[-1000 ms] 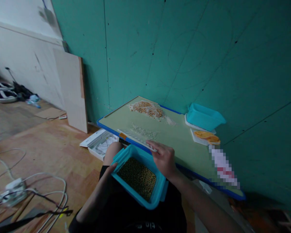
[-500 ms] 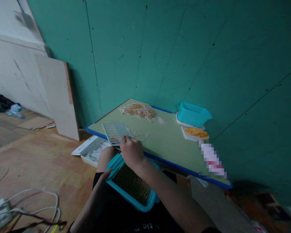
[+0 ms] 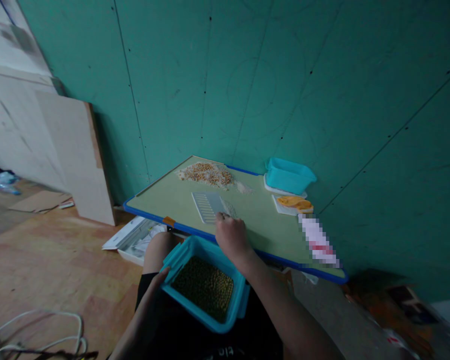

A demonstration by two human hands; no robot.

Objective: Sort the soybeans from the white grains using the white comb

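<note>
Blue tub (image 3: 238, 295) on lap: green beans (image 3: 204, 287); left hand (image 3: 160, 276) steadies rim.

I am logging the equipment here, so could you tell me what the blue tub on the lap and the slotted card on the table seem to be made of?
The blue tub looks like moulded plastic: uniform turquoise, smooth thin walls, rounded rim. The slotted card, held by the right hand, appears to be thin, pale, matte plastic, though it could be stiff card.
</note>
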